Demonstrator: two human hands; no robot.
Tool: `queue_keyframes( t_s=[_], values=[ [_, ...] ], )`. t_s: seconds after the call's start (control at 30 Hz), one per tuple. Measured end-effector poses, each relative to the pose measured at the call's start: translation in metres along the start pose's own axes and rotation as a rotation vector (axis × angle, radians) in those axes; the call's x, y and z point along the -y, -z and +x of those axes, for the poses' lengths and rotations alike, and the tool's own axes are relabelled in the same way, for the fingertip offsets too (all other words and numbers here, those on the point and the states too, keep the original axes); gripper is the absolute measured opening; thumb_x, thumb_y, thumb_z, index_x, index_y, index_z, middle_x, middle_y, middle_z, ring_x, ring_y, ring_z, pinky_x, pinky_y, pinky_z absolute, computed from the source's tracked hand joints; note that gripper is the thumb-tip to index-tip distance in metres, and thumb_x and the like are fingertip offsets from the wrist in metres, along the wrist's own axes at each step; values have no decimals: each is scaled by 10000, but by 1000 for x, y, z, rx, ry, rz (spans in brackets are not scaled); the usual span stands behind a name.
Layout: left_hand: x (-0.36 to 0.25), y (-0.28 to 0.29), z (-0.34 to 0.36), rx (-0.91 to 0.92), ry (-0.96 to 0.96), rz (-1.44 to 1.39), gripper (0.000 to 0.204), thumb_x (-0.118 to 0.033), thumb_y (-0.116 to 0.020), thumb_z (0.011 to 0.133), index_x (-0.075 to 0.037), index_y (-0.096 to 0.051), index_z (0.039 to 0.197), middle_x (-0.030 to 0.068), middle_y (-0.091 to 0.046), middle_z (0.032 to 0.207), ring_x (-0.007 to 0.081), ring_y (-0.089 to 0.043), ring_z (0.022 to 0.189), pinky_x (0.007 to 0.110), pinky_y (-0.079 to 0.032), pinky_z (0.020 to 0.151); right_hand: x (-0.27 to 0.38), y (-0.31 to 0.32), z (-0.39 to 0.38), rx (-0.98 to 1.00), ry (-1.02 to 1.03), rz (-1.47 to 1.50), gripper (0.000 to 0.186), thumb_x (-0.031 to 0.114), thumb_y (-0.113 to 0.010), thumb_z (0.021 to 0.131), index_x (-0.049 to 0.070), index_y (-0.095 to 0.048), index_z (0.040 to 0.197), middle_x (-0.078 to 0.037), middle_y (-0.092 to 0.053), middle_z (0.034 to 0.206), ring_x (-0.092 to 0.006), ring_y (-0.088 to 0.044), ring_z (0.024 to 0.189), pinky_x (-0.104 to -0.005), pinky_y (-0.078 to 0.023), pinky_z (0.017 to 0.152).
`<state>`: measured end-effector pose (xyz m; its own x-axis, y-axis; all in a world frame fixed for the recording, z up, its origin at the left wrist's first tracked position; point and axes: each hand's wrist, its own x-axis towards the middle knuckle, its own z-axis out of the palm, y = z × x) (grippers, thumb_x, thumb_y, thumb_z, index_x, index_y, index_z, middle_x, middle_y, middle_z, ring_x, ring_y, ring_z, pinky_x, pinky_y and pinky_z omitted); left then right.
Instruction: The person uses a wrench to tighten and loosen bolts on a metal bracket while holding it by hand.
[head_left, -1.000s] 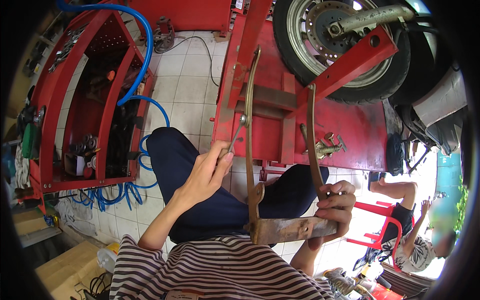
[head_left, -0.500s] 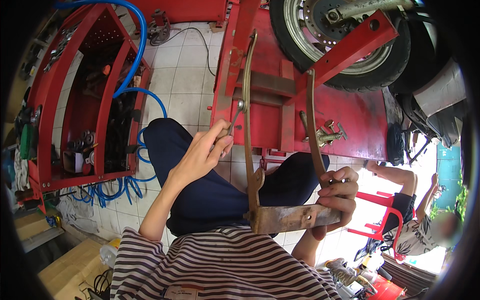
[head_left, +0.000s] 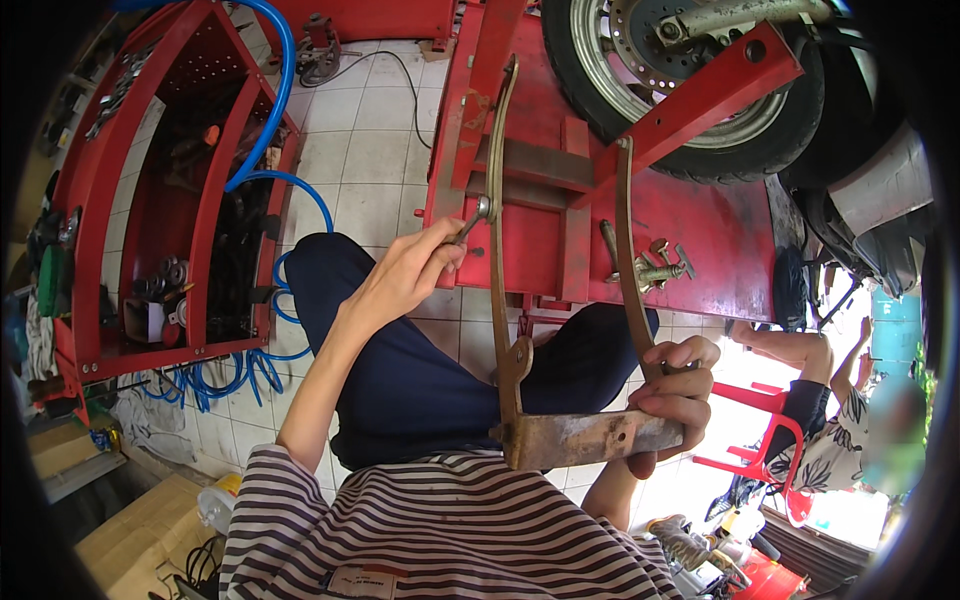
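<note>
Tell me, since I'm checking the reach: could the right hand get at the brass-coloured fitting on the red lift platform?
Probably yes, once freed: the right hand grips the rusty metal bracket, and the brass-coloured fitting lies just above it on the red lift platform with nothing between.

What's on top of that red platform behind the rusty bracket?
On the red platform stands a motorcycle wheel, braced by a red bar. The bar hides part of the wheel.
</note>
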<state>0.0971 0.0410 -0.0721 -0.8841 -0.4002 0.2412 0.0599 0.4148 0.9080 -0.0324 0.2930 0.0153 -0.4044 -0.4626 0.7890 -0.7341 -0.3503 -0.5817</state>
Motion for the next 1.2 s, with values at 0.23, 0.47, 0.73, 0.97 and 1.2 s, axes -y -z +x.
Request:
queue_keyframes(
  t_s=[0.23,0.47,0.73,0.97,1.2],
  values=[
    [18,4,14,-91,-213,214,185,-4,-580,925,32,-556,1106,156,-656,845,321,-682,803,381,-534,711,-3,-1,1,2,23,27,693,772,-575,744,94,-592,885,-28,-534,743,-275,-434,1032,-411,-476,792],
    [18,11,27,-103,-294,326,214,2,-647,866,32,-588,1069,145,-657,853,323,-678,816,382,-540,709,-2,-1,0,-18,16,28,685,776,-590,733,106,-597,876,-21,-507,747,-271,-427,1017,-405,-465,777],
    [18,10,21,-123,-163,126,192,-21,-624,901,28,-618,1087,131,-685,900,256,-686,798,340,-527,713,-2,-2,-1,-17,3,39,681,772,-596,734,107,-598,881,-20,-530,762,-270,-427,1022,-400,-463,779],
    [4,0,-13,-45,11,-86,193,-17,-566,957,23,-604,1142,72,-622,800,131,-578,686,277,-481,654,-1,-2,0,-4,-2,39,684,767,-587,746,100,-600,897,-19,-546,765,-275,-437,1037,-390,-479,788],
    [-9,1,-10,-48,98,-233,210,-38,-514,996,1,-590,1187,54,-580,751,115,-537,662,266,-467,623,-4,0,0,4,37,25,689,768,-576,760,94,-599,901,-23,-557,772,-282,-441,1029,-387,-484,769]
  ],
)
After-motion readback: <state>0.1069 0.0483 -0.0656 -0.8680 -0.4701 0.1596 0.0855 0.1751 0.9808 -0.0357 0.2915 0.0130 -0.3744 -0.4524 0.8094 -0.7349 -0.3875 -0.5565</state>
